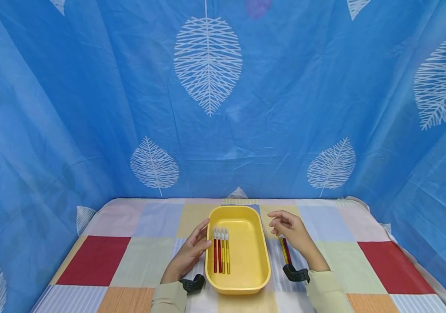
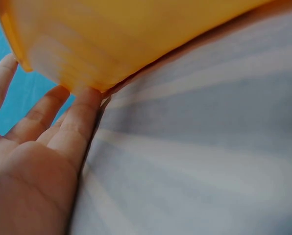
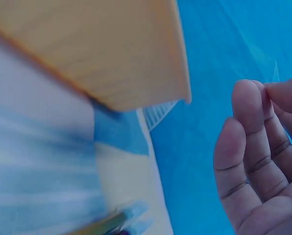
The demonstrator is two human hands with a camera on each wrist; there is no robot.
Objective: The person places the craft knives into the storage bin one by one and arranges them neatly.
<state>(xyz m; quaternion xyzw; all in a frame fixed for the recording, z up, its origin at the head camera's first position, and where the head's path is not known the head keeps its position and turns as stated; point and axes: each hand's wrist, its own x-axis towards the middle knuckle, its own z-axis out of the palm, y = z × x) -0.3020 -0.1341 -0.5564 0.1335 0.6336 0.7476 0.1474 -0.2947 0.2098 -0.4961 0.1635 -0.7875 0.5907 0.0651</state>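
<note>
A yellow plastic tray [image 1: 246,261] stands lengthwise on the table. Inside it, along the left, several slim pen-like tools [image 1: 221,256] lie side by side, with red or gold handles and pale clear tips. My left hand [image 1: 191,250] holds the tray's left side, thumb over the rim and fingers against the outer wall. In the left wrist view, fingertips [image 2: 89,95] touch the wall low down. To the right of the tray, my right hand [image 1: 289,228] hovers with loosely bent fingers and nothing visible in it. Below it, gold and red tools [image 1: 285,252] lie on the cloth, partly hidden.
A patchwork checked cloth [image 1: 141,261] covers the table. Blue curtains [image 1: 270,108] with white leaf prints enclose the back and both sides. Black bands [image 1: 193,283] are worn on the wrists.
</note>
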